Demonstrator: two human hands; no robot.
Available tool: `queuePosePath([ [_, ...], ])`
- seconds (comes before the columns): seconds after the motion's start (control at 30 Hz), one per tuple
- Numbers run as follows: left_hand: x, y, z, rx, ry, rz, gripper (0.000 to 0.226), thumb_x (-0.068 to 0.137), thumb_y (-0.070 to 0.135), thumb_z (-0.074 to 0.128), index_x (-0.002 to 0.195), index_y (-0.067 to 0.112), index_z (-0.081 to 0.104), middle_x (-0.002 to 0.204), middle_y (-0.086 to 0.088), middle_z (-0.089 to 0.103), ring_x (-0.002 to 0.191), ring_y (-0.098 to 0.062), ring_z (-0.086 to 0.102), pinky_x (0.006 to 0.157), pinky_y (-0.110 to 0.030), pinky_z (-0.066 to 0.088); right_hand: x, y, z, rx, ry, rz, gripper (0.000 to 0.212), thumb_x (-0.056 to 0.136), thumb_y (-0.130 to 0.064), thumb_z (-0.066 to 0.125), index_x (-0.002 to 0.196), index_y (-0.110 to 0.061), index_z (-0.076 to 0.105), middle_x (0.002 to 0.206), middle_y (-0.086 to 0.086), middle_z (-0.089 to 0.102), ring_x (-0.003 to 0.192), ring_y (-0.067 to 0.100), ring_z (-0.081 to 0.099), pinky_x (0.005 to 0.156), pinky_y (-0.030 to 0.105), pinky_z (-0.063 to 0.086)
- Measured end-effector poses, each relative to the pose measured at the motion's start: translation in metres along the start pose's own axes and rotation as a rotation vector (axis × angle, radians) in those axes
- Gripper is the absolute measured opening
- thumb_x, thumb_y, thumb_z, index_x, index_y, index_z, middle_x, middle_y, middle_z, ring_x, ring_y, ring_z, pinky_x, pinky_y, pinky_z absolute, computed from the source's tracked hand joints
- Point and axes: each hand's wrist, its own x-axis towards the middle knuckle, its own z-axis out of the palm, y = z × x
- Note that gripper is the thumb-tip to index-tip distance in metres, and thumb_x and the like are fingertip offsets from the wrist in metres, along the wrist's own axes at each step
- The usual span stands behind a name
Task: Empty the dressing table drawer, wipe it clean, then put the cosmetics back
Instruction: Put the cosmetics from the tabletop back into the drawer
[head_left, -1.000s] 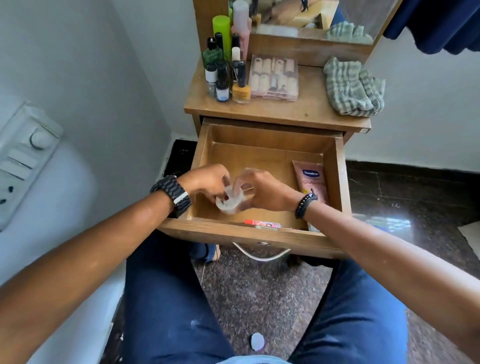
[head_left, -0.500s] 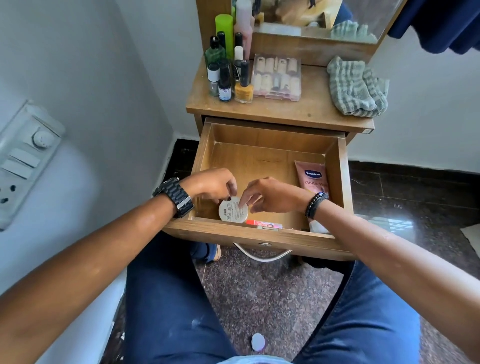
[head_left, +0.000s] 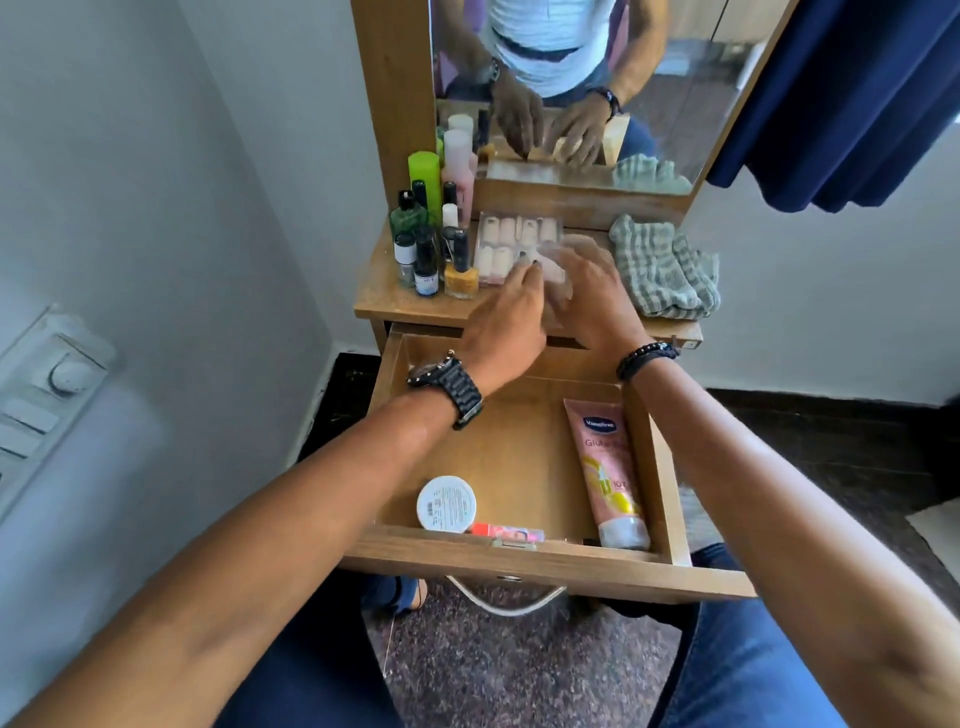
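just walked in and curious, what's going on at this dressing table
A person sits at the dressing table with its drawer pulled open. Both hands, left hand and right hand, reach to the clear box of false nails on the tabletop; the grip is blurred. In the drawer lie a round white jar, a small red tube and a pink lotion tube. Bottles and a striped cloth sit on top.

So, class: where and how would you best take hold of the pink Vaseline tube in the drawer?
Grip the pink Vaseline tube across its middle, from above. It lies flat along the drawer's right wall, cap toward the front, so only the top and left side are free.
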Motion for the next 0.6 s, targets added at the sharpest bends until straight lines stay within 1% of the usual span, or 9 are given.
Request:
queuePosePath([
  [0.07, 0.009, 0.0, 0.006, 0.093, -0.014, -0.062, 0.056, 0.085, 0.0, 0.055, 0.136, -0.001, 0.034, 0.154, -0.017, 0.018, 0.092, -0.025, 0.064, 0.071, -0.029, 0.056, 0.008, 0.005, 0.002, -0.118, -0.103, -0.09, 0.047, 0.087, -0.013, 0.056, 0.134, -0.013, 0.05, 0.137, 0.007, 0.049, 0.132, 0.024, 0.039, 0.11, 0.034, 0.027],
  [0.1, 0.013, 0.0, 0.008, 0.14, -0.015, -0.092, 0.054, 0.086, 0.003, 0.056, 0.136, -0.002, 0.035, 0.153, -0.02, 0.018, 0.089, -0.025, 0.064, 0.071, -0.029, 0.056, 0.009, 0.007, 0.004, -0.178, -0.122, -0.137, 0.045, 0.089, -0.015, 0.055, 0.134, -0.015, 0.05, 0.137, 0.006, 0.051, 0.131, 0.023, 0.042, 0.109, 0.035, 0.03],
  [0.13, 0.015, 0.0, 0.011, 0.182, -0.01, -0.113, 0.052, 0.087, 0.007, 0.056, 0.135, -0.003, 0.037, 0.151, -0.022, 0.021, 0.089, -0.025, 0.065, 0.074, -0.031, 0.054, 0.008, 0.009, 0.004, -0.202, -0.114, -0.162, 0.04, 0.092, -0.018, 0.053, 0.132, -0.016, 0.052, 0.133, 0.005, 0.054, 0.127, 0.023, 0.047, 0.105, 0.035, 0.036],
  [0.2, 0.016, 0.0, 0.014, 0.224, 0.005, -0.127, 0.048, 0.089, 0.011, 0.054, 0.133, -0.003, 0.04, 0.148, -0.023, 0.028, 0.09, -0.025, 0.065, 0.08, -0.034, 0.052, 0.002, 0.009, 0.0, -0.137, -0.045, -0.114, 0.032, 0.096, -0.024, 0.049, 0.124, -0.013, 0.059, 0.125, 0.009, 0.061, 0.112, 0.026, 0.059, 0.09, 0.036, 0.049],
  [0.27, 0.016, 0.002, 0.013, 0.215, 0.01, -0.098, 0.043, 0.09, 0.01, 0.051, 0.13, -0.003, 0.043, 0.146, -0.022, 0.032, 0.086, -0.022, 0.064, 0.076, -0.031, 0.053, -0.002, 0.01, -0.002, -0.095, 0.016, -0.078, 0.03, 0.097, -0.025, 0.048, 0.119, -0.011, 0.063, 0.118, 0.011, 0.064, 0.101, 0.03, 0.064, 0.081, 0.039, 0.055],
  [0.37, 0.014, 0.005, 0.009, 0.176, 0.016, -0.025, 0.033, 0.088, 0.005, 0.048, 0.12, -0.002, 0.051, 0.133, -0.017, 0.047, 0.082, -0.02, 0.061, 0.063, -0.024, 0.046, -0.009, 0.014, -0.004, -0.074, 0.047, -0.071, 0.026, 0.097, -0.022, 0.047, 0.11, -0.008, 0.066, 0.106, 0.013, 0.068, 0.088, 0.03, 0.067, 0.073, 0.04, 0.056],
  [0.47, 0.007, 0.006, 0.011, 0.106, 0.033, 0.032, 0.033, 0.087, 0.003, 0.047, 0.12, -0.001, 0.052, 0.122, -0.011, 0.054, 0.085, -0.021, 0.06, 0.067, -0.026, 0.05, -0.022, 0.017, -0.008, -0.045, 0.081, -0.055, 0.022, 0.096, -0.018, 0.049, 0.102, -0.007, 0.067, 0.094, 0.011, 0.069, 0.077, 0.025, 0.066, 0.068, 0.037, 0.056],
  [0.53, 0.001, 0.008, 0.014, 0.042, 0.038, 0.079, 0.035, 0.088, 0.003, 0.048, 0.122, 0.001, 0.052, 0.12, -0.009, 0.055, 0.091, -0.02, 0.061, 0.074, -0.027, 0.052, -0.034, 0.017, -0.011, -0.055, 0.096, -0.032, 0.021, 0.095, -0.014, 0.048, 0.099, -0.005, 0.067, 0.092, 0.01, 0.069, 0.076, 0.022, 0.066, 0.069, 0.034, 0.057],
  [0.6, -0.006, 0.008, 0.017, -0.03, 0.064, 0.103, 0.034, 0.088, 0.002, 0.048, 0.122, 0.003, 0.055, 0.118, -0.007, 0.056, 0.093, -0.019, 0.06, 0.076, -0.028, 0.053, -0.046, 0.015, -0.015, -0.048, 0.103, -0.013, 0.025, 0.093, -0.012, 0.042, 0.097, -0.005, 0.067, 0.093, 0.01, 0.069, 0.079, 0.022, 0.066, 0.073, 0.034, 0.057],
])
